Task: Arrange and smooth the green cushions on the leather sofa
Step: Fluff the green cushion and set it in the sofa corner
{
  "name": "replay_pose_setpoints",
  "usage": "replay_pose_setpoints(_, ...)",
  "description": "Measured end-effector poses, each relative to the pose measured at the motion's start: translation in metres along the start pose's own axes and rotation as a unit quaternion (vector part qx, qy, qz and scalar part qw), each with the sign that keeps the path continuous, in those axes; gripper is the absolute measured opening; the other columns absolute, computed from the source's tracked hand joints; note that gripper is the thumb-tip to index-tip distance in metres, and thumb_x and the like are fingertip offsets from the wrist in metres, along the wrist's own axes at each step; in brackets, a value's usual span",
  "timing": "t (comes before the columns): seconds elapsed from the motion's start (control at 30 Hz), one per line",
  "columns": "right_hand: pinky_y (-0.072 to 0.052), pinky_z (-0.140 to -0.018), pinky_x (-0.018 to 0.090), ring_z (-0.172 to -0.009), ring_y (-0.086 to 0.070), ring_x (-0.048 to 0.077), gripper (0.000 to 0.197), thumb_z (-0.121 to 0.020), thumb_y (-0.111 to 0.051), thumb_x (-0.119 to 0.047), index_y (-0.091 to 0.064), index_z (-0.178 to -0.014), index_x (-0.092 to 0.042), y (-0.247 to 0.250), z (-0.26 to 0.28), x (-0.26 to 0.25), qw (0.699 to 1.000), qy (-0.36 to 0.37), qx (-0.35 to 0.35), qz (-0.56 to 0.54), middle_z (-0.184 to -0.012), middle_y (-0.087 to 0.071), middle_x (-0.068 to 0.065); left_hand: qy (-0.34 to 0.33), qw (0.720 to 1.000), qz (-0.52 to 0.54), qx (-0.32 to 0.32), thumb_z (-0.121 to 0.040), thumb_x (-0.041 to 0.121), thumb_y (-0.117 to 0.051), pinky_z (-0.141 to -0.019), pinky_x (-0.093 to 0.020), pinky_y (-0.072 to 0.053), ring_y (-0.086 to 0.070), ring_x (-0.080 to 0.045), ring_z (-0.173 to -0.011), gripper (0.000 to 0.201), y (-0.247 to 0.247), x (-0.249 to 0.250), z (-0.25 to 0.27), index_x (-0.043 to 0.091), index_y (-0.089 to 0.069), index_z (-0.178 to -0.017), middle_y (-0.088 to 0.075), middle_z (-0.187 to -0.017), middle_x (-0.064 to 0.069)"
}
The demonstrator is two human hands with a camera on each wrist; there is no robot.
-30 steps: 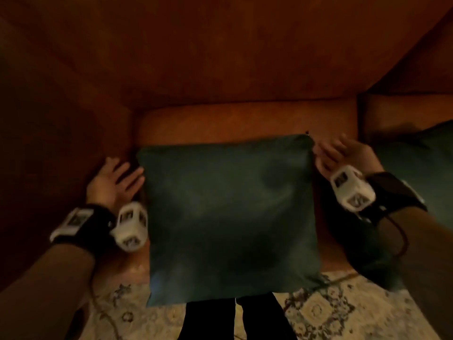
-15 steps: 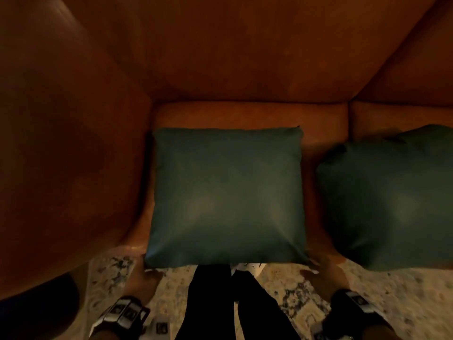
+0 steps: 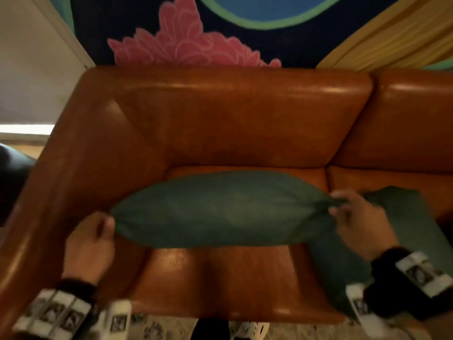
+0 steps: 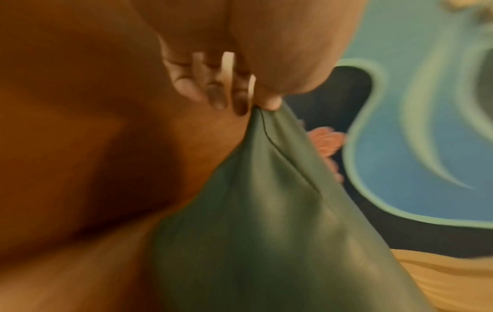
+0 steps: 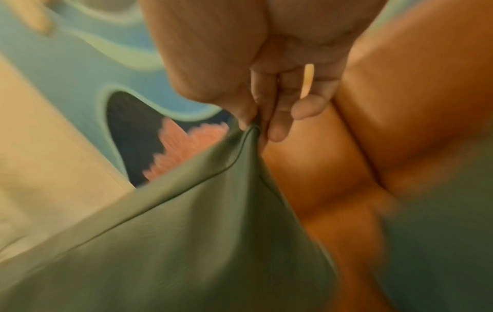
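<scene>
Above the seat, the left hand [image 3: 89,241] and right hand [image 3: 360,222] each pinch a corner of the cushion [image 3: 220,209], lifted mid-arranging, which next seemingly needs propping against the sofa [image 3: 235,123] back, then smoothing.

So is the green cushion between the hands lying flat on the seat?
No: held up by two corners, left hand and right hand pinching the cushion.

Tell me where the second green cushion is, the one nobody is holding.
In the head view, the second cushion lies on the sofa seat at right, behind the right hand.
</scene>
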State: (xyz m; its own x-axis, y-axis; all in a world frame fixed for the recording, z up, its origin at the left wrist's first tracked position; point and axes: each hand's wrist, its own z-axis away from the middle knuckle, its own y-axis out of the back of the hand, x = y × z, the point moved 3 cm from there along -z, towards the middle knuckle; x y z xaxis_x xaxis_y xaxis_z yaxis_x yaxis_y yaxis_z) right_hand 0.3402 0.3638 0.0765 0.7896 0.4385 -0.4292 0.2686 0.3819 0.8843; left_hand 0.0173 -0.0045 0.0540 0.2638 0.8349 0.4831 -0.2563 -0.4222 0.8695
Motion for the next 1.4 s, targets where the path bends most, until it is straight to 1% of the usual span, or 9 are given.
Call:
replay_pose_setpoints(0.17,-0.046,-0.084,0.036,-0.099,-0.062,0.036,0.024,-0.085,-0.06,-0.011,-0.057,-0.107,-0.02,0.044,-0.127,-0.057,0.999,0.024,-0.028,0.012,-0.088,-0.068,0.009,-0.078,0.993,-0.073,0.057,-0.098,0.024,-0.039,-0.082,-0.05,-0.044,-0.057,-0.052,-0.093,0.033,0.028,0.089,-0.132,-0.002,-0.056,-0.087,-0.059,-0.097,-0.038)
replay_pose_setpoints(0.4,-0.043,-0.074,0.027,-0.087,-0.06,0.027,0.017,-0.09,-0.052,-0.016,-0.055,-0.077,-0.027,-0.004,-0.213,-0.058,0.996,-0.06,-0.025,-0.056,-0.104,-0.068,0.009,-0.021,0.996,-0.08,-0.035,-0.099,0.031,-0.039,-0.091,-0.047,-0.046,-0.057,-0.048,-0.103,0.039,-0.028,0.105,-0.233,-0.003,-0.057,-0.109,-0.06,-0.109,-0.032)
replay_pose_setpoints(0.5,-0.055,-0.078,0.042,-0.08,-0.066,0.027,0.011,-0.091,-0.058,-0.026,-0.056,-0.087,-0.037,-0.039,-0.216,-0.057,0.991,-0.073,-0.038,-0.106,-0.087,-0.07,0.004,0.027,0.994,-0.018,-0.104,-0.096,0.049,-0.037,-0.087,-0.044,-0.05,-0.062,-0.041,-0.096,0.041,-0.067,0.087,-0.241,0.013,-0.056,-0.094,-0.066,-0.098,-0.022)
replay_pose_setpoints(0.7,-0.036,-0.074,0.025,-0.065,-0.054,0.014,0.017,-0.083,-0.069,-0.013,-0.06,-0.083,-0.028,-0.032,-0.23,-0.079,0.991,-0.055,0.064,-0.102,-0.061,-0.059,-0.002,0.027,0.999,0.008,-0.021,-0.094,0.03,-0.047,-0.068,-0.035,-0.037,-0.052,-0.033,-0.075,0.034,-0.068,0.102,-0.246,0.01,-0.044,-0.067,-0.051,-0.069,-0.009)
replay_pose_setpoints(0.8,-0.041,-0.078,0.027,-0.072,-0.056,0.018,0.026,-0.08,-0.071,-0.013,-0.059,-0.093,-0.031,-0.023,-0.227,-0.082,0.983,-0.059,0.113,-0.131,-0.066,-0.061,-0.006,0.066,0.995,0.07,0.01,-0.092,0.023,-0.05,-0.072,-0.037,-0.036,-0.049,-0.029,-0.077,0.025,-0.067,0.095,-0.25,0.008,-0.048,-0.071,-0.053,-0.074,-0.012)
replay_pose_setpoints(0.93,-0.049,-0.09,0.038,-0.09,-0.06,0.021,0.037,-0.081,-0.072,-0.027,-0.054,-0.113,-0.031,-0.043,-0.22,-0.067,0.962,-0.137,0.083,-0.223,-0.093,-0.064,0.0,0.144,0.979,0.127,-0.068,-0.087,0.04,-0.051,-0.086,-0.047,-0.049,-0.059,-0.038,-0.094,0.024,-0.08,0.082,-0.255,0.02,-0.053,-0.099,-0.061,-0.101,-0.014)
replay_pose_setpoints(1.03,-0.049,-0.096,0.05,-0.106,-0.061,0.025,0.037,-0.077,-0.077,-0.038,-0.056,-0.107,-0.032,-0.055,-0.224,-0.061,0.926,-0.19,0.071,-0.317,-0.106,-0.063,-0.001,0.098,0.989,0.087,-0.074,-0.093,0.047,-0.049,-0.087,-0.041,-0.041,-0.056,-0.038,-0.105,0.032,-0.081,0.095,-0.26,0.016,-0.057,-0.095,-0.062,-0.103,-0.012)
replay_pose_setpoints(1.17,-0.052,-0.091,0.045,-0.1,-0.064,0.022,0.036,-0.076,-0.079,-0.016,-0.061,-0.093,-0.041,-0.044,-0.233,-0.069,0.934,-0.135,0.129,-0.303,-0.106,-0.067,-0.001,0.029,0.999,0.021,-0.027,-0.094,0.043,-0.047,-0.089,-0.045,-0.041,-0.055,-0.042,-0.105,0.034,-0.068,0.104,-0.261,0.012,-0.056,-0.089,-0.063,-0.102,-0.019)
replay_pose_setpoints(1.4,-0.05,-0.088,0.036,-0.093,-0.063,0.02,0.037,-0.078,-0.077,-0.012,-0.059,-0.105,-0.031,-0.04,-0.227,-0.074,0.952,-0.102,0.144,-0.252,-0.09,-0.064,-0.007,0.009,1.0,0.018,-0.012,-0.093,0.046,-0.046,-0.083,-0.043,-0.044,-0.058,-0.042,-0.098,0.031,-0.068,0.104,-0.253,0.017,-0.052,-0.084,-0.059,-0.084,-0.012)
